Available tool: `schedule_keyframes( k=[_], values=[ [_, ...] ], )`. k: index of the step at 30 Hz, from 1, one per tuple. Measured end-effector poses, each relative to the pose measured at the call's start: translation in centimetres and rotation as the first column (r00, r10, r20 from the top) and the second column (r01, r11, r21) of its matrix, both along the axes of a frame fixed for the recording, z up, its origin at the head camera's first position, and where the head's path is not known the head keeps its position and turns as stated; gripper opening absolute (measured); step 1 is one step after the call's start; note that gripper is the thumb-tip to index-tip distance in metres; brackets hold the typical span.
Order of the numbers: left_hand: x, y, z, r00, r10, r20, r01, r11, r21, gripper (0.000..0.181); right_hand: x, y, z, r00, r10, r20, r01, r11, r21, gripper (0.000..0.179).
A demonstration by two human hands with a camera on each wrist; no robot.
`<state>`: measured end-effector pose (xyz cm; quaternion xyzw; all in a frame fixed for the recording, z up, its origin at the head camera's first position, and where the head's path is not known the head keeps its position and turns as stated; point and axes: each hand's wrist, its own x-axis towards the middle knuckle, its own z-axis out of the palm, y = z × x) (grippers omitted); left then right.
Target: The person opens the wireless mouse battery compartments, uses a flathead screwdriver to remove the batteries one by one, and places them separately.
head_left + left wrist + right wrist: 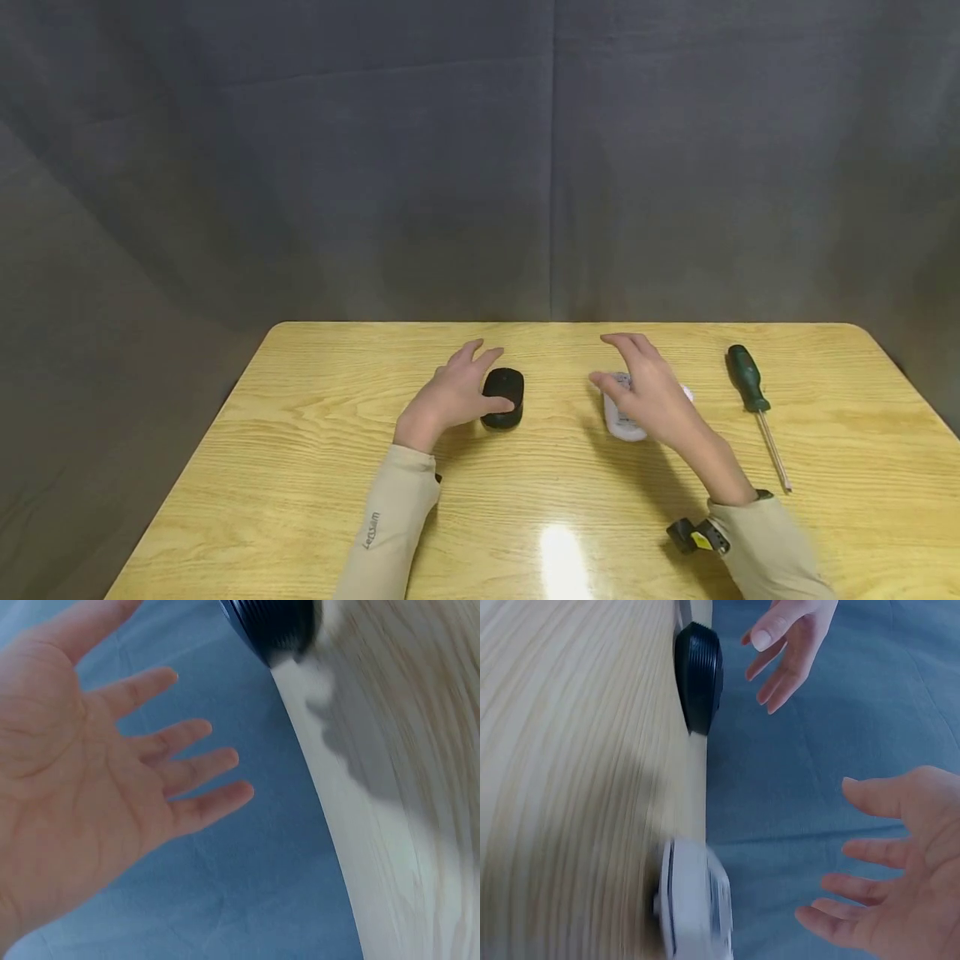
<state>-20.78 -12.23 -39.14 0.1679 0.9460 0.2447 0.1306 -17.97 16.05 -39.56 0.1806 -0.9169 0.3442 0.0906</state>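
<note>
My left hand (450, 402) hovers beside a black computer mouse (504, 383), its fingers spread and its thumb overlapping the mouse in the head view. In the left wrist view the palm (82, 765) faces the camera with nothing in it, and the dark ribbed side of the mouse (281, 626) shows at the top. Over a rounded white object (622, 427) with grey markings, my right hand (654, 398) is held with spread fingers and covers part of it. The right wrist view shows the right hand (911, 877) raised, apart from the white object (686, 900).
A screwdriver (746, 379) with a dark green handle lies on the right side of the wooden table (300, 467), its metal shaft pointing toward the near edge. Behind the table's far edge hangs a dark grey-blue curtain (420, 167).
</note>
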Motion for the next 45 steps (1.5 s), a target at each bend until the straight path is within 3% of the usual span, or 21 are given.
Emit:
schedule_keyframes(
  k=[5, 9, 22, 32, 45],
  values=[
    [-0.2, -1.1, -0.4, 0.999, -0.026, 0.027, 0.026, 1.000, 0.009, 0.086, -0.7, -1.9, -0.1, 1.000, 0.027, 0.010, -0.027, 1.000, -0.005, 0.058],
    [-0.3, -1.6, -0.7, 0.998, -0.032, 0.057, 0.032, 0.999, -0.011, 0.089, -1.1, -3.5, -0.2, 0.996, 0.046, 0.080, -0.044, 0.999, -0.020, 0.064],
    [-0.6, -1.6, -1.3, 0.995, -0.047, 0.093, 0.052, 0.997, -0.053, 0.090, -2.2, -7.8, -1.8, 0.972, 0.143, 0.186, -0.143, 0.990, -0.014, 0.071],
    [-0.8, -1.5, -1.7, 0.992, -0.066, 0.108, 0.075, 0.994, -0.083, 0.091, -2.3, -8.7, -3.4, 0.964, 0.175, 0.199, -0.180, 0.984, 0.007, 0.069],
    [-0.9, -1.4, -2.2, 0.990, -0.090, 0.111, 0.090, 0.996, 0.004, 0.086, -2.2, -9.1, -4.4, 0.947, 0.218, 0.238, -0.231, 0.973, 0.028, 0.070]
  ],
)
